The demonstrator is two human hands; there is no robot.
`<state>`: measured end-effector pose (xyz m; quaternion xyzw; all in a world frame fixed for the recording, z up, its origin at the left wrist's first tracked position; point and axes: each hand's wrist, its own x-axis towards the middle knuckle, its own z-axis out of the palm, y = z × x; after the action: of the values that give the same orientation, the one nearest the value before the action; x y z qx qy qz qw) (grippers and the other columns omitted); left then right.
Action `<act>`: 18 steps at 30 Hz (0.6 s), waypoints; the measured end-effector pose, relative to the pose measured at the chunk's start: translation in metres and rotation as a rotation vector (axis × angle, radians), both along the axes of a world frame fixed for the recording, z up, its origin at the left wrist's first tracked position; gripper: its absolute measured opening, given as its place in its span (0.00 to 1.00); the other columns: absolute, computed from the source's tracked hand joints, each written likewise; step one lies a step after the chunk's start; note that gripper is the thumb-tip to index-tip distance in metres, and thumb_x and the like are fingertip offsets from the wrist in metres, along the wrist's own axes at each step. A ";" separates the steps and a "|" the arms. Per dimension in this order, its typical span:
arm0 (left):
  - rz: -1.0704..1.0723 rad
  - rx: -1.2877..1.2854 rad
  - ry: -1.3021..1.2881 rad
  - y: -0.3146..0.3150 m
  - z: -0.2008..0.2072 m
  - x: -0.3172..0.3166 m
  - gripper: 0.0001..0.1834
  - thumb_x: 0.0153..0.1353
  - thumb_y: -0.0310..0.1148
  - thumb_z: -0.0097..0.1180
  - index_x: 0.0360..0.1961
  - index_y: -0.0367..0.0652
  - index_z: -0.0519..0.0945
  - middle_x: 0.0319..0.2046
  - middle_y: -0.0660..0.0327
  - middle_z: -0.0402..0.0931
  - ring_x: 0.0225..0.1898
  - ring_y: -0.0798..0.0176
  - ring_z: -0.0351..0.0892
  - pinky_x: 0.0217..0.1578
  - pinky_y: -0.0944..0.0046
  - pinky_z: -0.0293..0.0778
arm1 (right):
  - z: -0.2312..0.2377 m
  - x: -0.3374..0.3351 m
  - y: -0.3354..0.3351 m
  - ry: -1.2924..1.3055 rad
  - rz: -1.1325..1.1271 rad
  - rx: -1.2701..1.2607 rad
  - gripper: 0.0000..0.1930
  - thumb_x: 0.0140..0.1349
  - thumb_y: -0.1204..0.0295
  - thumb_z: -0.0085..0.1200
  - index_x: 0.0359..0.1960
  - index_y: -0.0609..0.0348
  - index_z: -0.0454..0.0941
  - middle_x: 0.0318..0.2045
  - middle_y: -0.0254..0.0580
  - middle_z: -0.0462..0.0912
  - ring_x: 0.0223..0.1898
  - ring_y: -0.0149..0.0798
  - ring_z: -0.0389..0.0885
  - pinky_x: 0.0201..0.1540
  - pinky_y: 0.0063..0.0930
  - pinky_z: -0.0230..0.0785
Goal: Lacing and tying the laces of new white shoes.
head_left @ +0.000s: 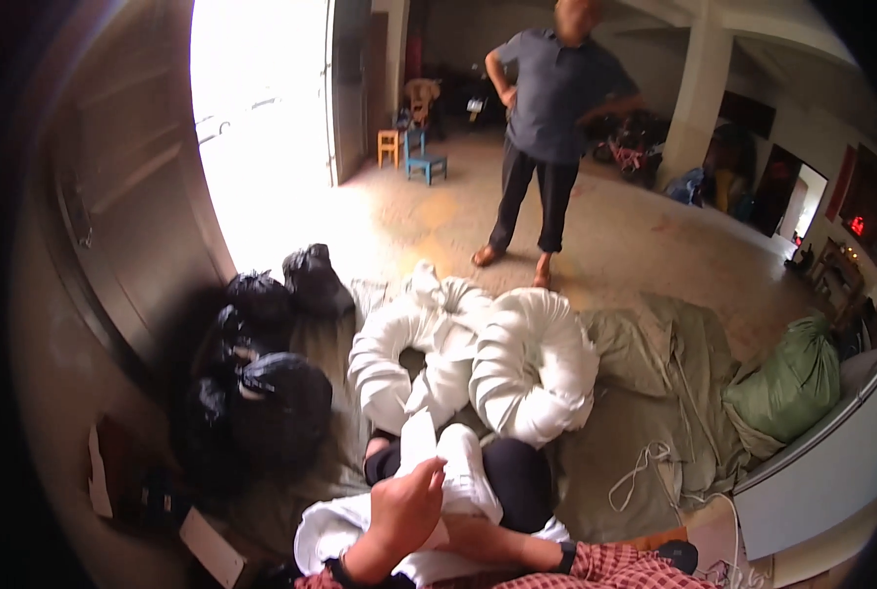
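My left hand (405, 506) is closed, thumb upward, on a white cloth (419, 442) whose narrow end sticks up past the fingers. My right hand (463, 538) reaches across from the right, low over my lap; its fingers are hidden behind my left hand and the cloth. More white cloth (326, 533) lies bunched over my lap and around both wrists. Just beyond my knees lie two thick rings of gathered white fabric, a left ring (380, 368) and a right ring (527, 368), touching each other.
Several tied black plastic bags (286, 398) sit at the left, near a dark door (124, 147). A green sheet (605, 471) covers the floor, with a white cord (645, 471) on it. A stuffed green sack (787, 388) stands right. A person (547, 108) stands beyond the rings.
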<state>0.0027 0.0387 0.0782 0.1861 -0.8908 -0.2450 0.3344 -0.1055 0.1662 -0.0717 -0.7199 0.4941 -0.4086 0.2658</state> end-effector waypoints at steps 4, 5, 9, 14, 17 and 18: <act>-0.008 0.096 0.050 0.005 -0.011 0.017 0.11 0.61 0.26 0.63 0.45 0.45 0.84 0.16 0.55 0.73 0.18 0.51 0.77 0.21 0.56 0.70 | 0.015 0.004 0.003 0.309 -0.058 -0.057 0.09 0.69 0.69 0.49 0.39 0.62 0.78 0.39 0.48 0.78 0.43 0.47 0.78 0.49 0.41 0.69; -0.014 0.102 0.072 0.004 -0.016 0.023 0.13 0.59 0.26 0.65 0.46 0.43 0.84 0.20 0.53 0.76 0.22 0.49 0.79 0.25 0.55 0.73 | 0.018 0.006 0.005 0.215 -0.088 -0.067 0.08 0.69 0.70 0.50 0.40 0.62 0.79 0.39 0.48 0.79 0.43 0.47 0.79 0.49 0.40 0.70; 0.094 -0.221 0.122 0.017 0.006 0.039 0.17 0.57 0.39 0.70 0.42 0.39 0.84 0.26 0.53 0.77 0.31 0.47 0.79 0.35 0.53 0.74 | 0.001 -0.012 -0.001 -0.216 -0.013 0.135 0.10 0.70 0.75 0.49 0.47 0.63 0.80 0.40 0.49 0.81 0.44 0.48 0.81 0.50 0.38 0.71; 0.018 -0.008 0.017 0.035 -0.042 0.072 0.29 0.57 0.30 0.67 0.60 0.36 0.76 0.49 0.42 0.75 0.50 0.35 0.73 0.51 0.43 0.71 | 0.018 -0.004 0.004 -0.127 -0.079 -0.050 0.11 0.71 0.71 0.49 0.49 0.62 0.79 0.42 0.54 0.80 0.43 0.53 0.80 0.46 0.42 0.73; 0.067 0.014 0.109 0.028 -0.046 0.063 0.25 0.58 0.26 0.64 0.58 0.35 0.77 0.48 0.43 0.76 0.49 0.37 0.74 0.51 0.44 0.71 | 0.060 0.003 0.005 -0.067 -0.016 -0.010 0.12 0.70 0.69 0.51 0.47 0.65 0.78 0.39 0.56 0.78 0.39 0.57 0.79 0.41 0.47 0.74; 0.101 0.012 0.126 0.026 -0.047 0.059 0.23 0.58 0.23 0.61 0.56 0.34 0.78 0.46 0.43 0.76 0.49 0.38 0.74 0.51 0.45 0.71 | 0.067 0.003 0.004 0.023 0.072 0.031 0.13 0.71 0.70 0.50 0.49 0.67 0.78 0.38 0.56 0.79 0.40 0.58 0.79 0.44 0.47 0.74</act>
<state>0.0615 0.0646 0.0312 0.2171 -0.8561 -0.2442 0.4005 -0.1023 0.1703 -0.0051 -0.7378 0.4771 -0.3826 0.2858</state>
